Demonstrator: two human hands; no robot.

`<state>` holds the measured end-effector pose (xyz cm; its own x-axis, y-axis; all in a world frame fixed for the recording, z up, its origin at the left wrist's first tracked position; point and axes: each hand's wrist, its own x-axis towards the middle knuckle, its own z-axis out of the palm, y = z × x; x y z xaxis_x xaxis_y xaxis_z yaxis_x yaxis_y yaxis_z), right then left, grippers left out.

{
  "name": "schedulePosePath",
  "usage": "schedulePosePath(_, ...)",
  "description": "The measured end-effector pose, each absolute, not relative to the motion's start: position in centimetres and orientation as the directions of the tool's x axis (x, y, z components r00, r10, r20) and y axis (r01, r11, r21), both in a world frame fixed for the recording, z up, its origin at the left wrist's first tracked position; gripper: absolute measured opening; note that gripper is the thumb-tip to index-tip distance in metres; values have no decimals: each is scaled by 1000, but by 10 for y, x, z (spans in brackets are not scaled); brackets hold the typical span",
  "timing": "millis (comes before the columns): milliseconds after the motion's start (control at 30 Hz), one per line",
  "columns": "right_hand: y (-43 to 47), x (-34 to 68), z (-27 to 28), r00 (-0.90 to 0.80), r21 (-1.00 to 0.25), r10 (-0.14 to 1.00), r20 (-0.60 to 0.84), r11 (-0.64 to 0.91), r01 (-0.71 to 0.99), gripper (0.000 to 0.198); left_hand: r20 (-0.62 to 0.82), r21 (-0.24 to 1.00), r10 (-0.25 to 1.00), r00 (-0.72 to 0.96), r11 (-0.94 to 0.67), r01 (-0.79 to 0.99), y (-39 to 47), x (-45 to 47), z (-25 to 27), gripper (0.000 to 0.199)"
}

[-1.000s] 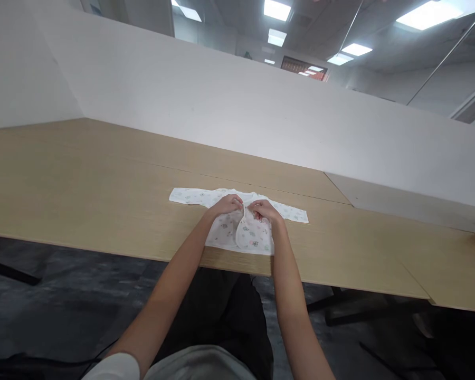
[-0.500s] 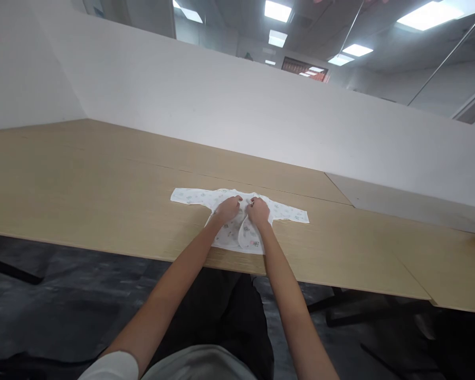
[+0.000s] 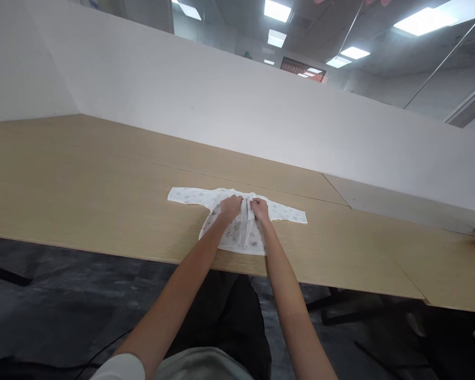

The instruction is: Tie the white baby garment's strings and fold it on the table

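Head view: a small white printed baby shirt (image 3: 237,221) is spread flat on a pale wooden table (image 3: 83,195), near its front edge, with sleeves stretched towards nine and three o'clock. The left hand (image 3: 231,207) and right hand (image 3: 259,209) are set side by side at the shirt's chest, fingers curled narrow, the front edges pinched together. A white partition (image 3: 221,105) is seen at twelve o'clock.

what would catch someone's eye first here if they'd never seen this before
A small white printed baby shirt lies flat near the front edge of a long light wood table, sleeves spread to both sides. The left hand and right hand meet at its chest, pinching the front opening. Behind runs a plain white partition.
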<state>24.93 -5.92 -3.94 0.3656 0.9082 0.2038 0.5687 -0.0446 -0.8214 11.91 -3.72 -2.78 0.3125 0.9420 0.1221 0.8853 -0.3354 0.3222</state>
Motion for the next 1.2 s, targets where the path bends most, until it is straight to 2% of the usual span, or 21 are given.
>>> schedulePosePath(167, -62, 244, -36, 287, -731, 938, 196, -55, 680, 34, 260, 369, 932, 254, -339, 865, -37, 119, -35, 31)
schedulePosePath(333, -67, 239, -31, 195, -637, 965, 175, -40, 770, 33, 309, 437, 913, 267, -386, 812, -34, 119, -38, 29)
schedulePosePath(600, -69, 237, -32, 140, -540, 967, 214, -2, 842, 32, 353, 653, 916, 193, -389, 650, -27, 116, -46, 26)
schedulePosePath(800, -67, 237, -35, 153, -537, 964, 219, -12, 843, 31, 323, 750, 929, 180, -368, 550, -25, 114, -45, 23)
schedulePosePath(1200, -70, 235, -32, 122, -623, 963, 239, 55, 780, 28, 333, 823, 926, 176, -377, 426, -27, 112, -44, 21)
